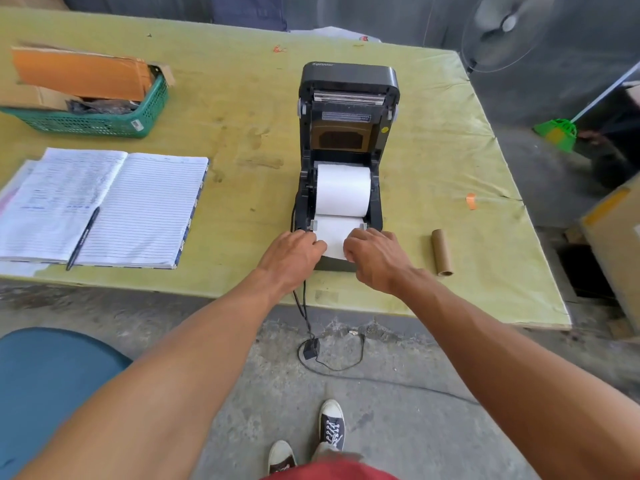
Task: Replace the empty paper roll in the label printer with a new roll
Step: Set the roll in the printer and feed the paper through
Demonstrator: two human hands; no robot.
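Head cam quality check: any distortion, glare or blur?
Head view: wide-angle bend curves the table edges; light is soft and even, no glare on the white paper roll; hands and printer are sharp; the fan at top right is hazy.

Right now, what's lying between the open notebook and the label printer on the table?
Nothing, going by the head view: between the notebook and the label printer there is only bare, stained green table. The pen rests on the notebook itself.

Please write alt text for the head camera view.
Both hands, left hand and right hand, hold the paper strip pulled from a new white roll in the open label printer. An empty cardboard core lies to its right on the green table.
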